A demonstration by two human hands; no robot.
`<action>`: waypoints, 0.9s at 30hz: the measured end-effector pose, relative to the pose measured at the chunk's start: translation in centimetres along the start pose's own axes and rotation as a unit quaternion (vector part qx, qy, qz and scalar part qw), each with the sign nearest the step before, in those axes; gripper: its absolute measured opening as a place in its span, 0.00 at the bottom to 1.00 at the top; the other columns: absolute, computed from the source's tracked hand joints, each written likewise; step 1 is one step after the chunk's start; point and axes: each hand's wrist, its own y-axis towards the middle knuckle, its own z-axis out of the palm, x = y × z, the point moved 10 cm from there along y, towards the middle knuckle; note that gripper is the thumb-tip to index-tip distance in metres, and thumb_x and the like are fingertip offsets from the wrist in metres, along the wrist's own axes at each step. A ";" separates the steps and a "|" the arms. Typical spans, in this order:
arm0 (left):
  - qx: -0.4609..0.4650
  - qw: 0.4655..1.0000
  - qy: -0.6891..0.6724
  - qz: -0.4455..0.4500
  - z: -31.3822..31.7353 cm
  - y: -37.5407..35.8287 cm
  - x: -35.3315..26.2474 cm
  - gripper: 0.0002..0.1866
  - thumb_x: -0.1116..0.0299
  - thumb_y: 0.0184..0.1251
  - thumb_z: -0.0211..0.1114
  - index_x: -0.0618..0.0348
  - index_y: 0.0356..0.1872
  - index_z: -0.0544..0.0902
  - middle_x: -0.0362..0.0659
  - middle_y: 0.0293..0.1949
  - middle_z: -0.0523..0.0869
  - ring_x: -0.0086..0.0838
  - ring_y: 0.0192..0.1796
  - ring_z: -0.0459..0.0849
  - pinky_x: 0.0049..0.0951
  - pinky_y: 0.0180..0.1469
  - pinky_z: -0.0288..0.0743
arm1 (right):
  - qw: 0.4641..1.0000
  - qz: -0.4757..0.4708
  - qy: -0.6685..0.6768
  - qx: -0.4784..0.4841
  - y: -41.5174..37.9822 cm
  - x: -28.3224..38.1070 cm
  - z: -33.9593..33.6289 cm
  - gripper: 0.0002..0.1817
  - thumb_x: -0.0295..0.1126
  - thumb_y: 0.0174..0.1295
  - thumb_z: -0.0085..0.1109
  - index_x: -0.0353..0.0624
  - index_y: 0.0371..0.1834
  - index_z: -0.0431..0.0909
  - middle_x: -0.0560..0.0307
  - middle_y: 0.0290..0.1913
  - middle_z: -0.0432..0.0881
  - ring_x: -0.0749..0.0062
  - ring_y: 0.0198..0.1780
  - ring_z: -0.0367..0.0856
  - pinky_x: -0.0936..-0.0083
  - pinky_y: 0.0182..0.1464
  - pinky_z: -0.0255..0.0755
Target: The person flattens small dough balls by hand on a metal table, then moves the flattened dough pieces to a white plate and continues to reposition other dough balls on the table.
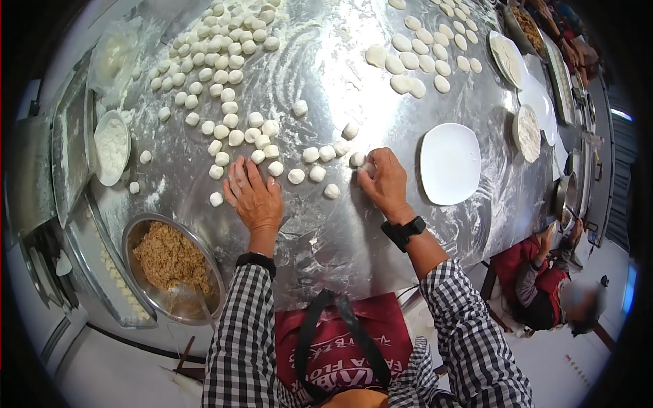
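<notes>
My left hand [256,204] lies palm down on the floured metal table, fingers spread. Its fingertips are beside small white dough balls [258,156] at the lower edge of a large scattered group. My right hand [388,185] is closed, thumb and fingers pinched around a dough ball [368,168] on the table, mostly covered by the fingers. Another dough ball [357,159] sits right against those fingertips. Several loose dough balls [317,174] lie between the two hands. A black watch [404,232] is on my right wrist.
A white square plate [449,164] stands right of my right hand. Flattened dough rounds [409,60] lie at the back right. A steel bowl of brown filling [170,258] is at the lower left; flour bowls [112,147] stand on both sides. Another person [544,285] is at the right.
</notes>
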 end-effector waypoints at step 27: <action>-0.003 1.000 0.004 0.000 -0.1 0.1 -0.1 0.29 0.61 0.62 0.58 0.59 0.65 0.65 0.46 0.68 0.63 0.43 0.71 0.60 0.52 0.71 0.49 | 0.979 0.103 -0.123 0.126 2.4 -4.0 -1.5 0.18 0.30 0.48 0.67 0.49 0.45 0.79 0.51 0.41 0.77 0.55 0.43 0.78 0.62 0.41 0.74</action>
